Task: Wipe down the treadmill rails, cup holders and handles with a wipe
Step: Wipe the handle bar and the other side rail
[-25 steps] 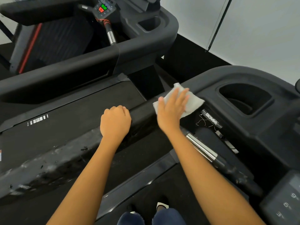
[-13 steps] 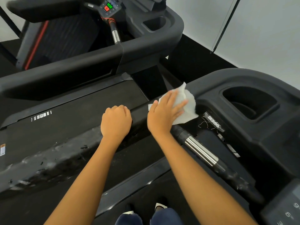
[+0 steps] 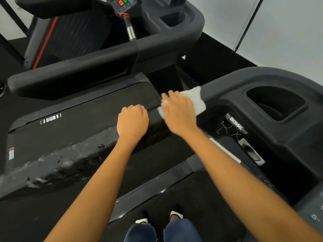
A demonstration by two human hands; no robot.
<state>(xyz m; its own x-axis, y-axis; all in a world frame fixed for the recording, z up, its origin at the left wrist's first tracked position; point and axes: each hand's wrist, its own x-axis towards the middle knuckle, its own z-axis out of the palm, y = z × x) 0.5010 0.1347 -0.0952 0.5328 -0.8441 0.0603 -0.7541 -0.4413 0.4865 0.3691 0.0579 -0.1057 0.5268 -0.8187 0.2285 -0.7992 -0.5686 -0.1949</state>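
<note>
A black treadmill side rail (image 3: pixel 73 161) runs from lower left up toward the console, its lower stretch streaked and scuffed grey. My left hand (image 3: pixel 132 121) grips this rail with fingers curled over its top. Just to the right, my right hand (image 3: pixel 178 111) presses a white wipe (image 3: pixel 196 100) flat onto the rail where it meets the console. The fingers lie spread over the wipe, slightly blurred. A deep cup holder (image 3: pixel 274 103) sits in the console at right. My right forearm hides most of the metal handle (image 3: pixel 225 151).
A second treadmill stands behind, with its own rail (image 3: pixel 87 70), cup holder (image 3: pixel 173 19) and a red and green button panel (image 3: pixel 122 1). A white wall (image 3: pixel 288 32) rises at the right. My feet (image 3: pixel 159 218) stand on the belt below.
My right hand with the wipe slid left along the rail, then shifted up and right again over the rail top. The left hand has kept its grip.
</note>
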